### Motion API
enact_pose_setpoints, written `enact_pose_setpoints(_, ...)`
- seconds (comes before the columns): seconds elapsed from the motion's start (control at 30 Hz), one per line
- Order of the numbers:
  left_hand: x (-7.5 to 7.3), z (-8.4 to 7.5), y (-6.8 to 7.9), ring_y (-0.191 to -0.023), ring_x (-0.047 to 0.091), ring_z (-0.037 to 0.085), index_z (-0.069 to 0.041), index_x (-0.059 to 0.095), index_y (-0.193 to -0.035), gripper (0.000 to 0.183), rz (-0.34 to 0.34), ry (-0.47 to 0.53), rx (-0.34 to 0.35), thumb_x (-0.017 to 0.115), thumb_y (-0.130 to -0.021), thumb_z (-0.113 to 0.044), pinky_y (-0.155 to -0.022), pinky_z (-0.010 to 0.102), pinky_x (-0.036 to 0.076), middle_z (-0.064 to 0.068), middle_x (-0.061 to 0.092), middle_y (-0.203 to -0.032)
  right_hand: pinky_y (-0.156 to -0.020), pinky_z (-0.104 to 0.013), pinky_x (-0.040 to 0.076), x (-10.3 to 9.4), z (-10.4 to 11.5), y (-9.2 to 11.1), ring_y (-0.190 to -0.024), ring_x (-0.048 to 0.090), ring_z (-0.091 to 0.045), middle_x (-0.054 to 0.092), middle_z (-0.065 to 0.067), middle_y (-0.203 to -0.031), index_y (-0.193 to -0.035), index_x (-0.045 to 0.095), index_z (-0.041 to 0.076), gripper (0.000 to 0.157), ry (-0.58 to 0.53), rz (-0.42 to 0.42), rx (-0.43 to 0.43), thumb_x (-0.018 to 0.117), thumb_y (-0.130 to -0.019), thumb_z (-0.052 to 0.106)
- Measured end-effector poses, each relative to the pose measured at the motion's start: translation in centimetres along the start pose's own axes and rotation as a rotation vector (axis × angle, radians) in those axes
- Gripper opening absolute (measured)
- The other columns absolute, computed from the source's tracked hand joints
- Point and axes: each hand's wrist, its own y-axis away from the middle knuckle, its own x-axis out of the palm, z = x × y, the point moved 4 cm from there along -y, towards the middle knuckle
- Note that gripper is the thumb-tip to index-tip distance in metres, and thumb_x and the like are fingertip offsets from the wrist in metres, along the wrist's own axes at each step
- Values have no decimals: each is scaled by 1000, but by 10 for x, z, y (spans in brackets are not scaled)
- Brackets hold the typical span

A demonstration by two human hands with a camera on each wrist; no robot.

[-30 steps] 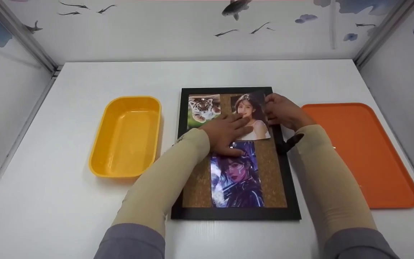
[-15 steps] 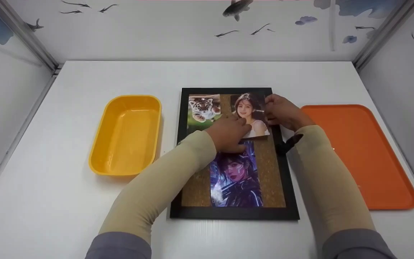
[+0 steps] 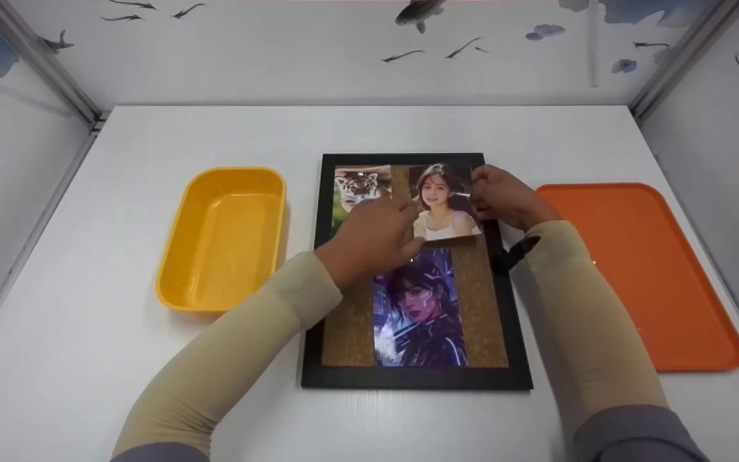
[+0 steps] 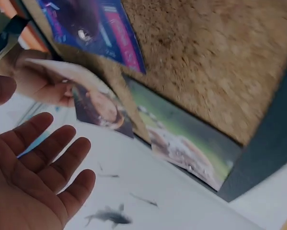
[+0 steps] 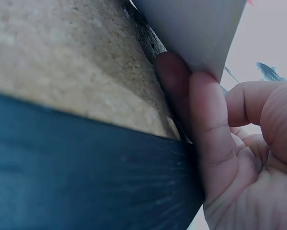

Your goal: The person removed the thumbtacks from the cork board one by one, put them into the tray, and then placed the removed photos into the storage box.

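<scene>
A cork board [image 3: 486,314] in a black frame lies on the table. My right hand [image 3: 505,196] pinches the right edge of a portrait photo [image 3: 451,223] at the board's upper right. The photo's lower edge stands a little off the cork, and its pale back [image 5: 196,28] faces the right wrist view. My left hand [image 3: 373,239] hovers over the board's left side, fingers loosely bent and holding nothing. It partly covers a tiger photo [image 3: 363,185] at the upper left. Lower down lies a purple cyberpunk picture [image 3: 422,324]. A shiny pin [image 4: 84,35] shows near its top edge.
To the left of the board stands a yellow basin [image 3: 228,250]. On the right lies an orange tray [image 3: 658,276], partly behind my right forearm. Walls printed with fish enclose the white table [image 3: 74,359] at the back and sides.
My left hand has come off the portrait photo and moved left, uncovering most of that photo and covering part of the tiger photo. The right hand stays at the portrait's edge.
</scene>
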Motion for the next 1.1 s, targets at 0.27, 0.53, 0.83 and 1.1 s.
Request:
enact_pose_setpoints(0.27, -38, 34, 52, -95, 62, 25, -3, 68, -114, 38, -156, 68, -124, 58, -97, -35, -86, 39, 54, 9, 68, -110, -58, -27, 50, 0, 0, 0, -65, 46, -18, 39, -4, -74, -117, 38, 11, 20, -10, -6, -9, 42, -98, 5)
enact_pose_setpoints(0.53, -63, 78, 124, -115, 59, 36, 3, 65, -123, 47, -237, 89, -285, 64, -95, -35, -98, 50, 49, 20, 63, -126, -57, -27, 48, 2, -1, 0, -67, 48, -18, 40, -4, -76, -115, 39, 11, 16, -33, 19, -32, 41, -101, 6)
enact_pose_setpoints(0.83, -42, 129, 201, -127, 45, 48, 5, 51, -138, 60, -197, 151, -354, 67, -95, -33, -102, 64, 38, 29, 46, -142, -60, -27, 49, -2, -4, 1, -67, 46, -18, 42, -5, -81, -117, 39, 11, 18, -33, 11, -16, 42, -101, 6)
enact_pose_setpoints(1.1, -15, 162, 238, -140, 23, 54, 6, 34, -150, 87, -186, 134, -422, 62, -93, -53, -109, 68, 23, 31, 24, -155, -63, -27, 50, -2, -2, 1, -71, 48, -19, 44, -7, -85, -118, 40, 10, 17, -15, -2, -30, 42, -102, 8)
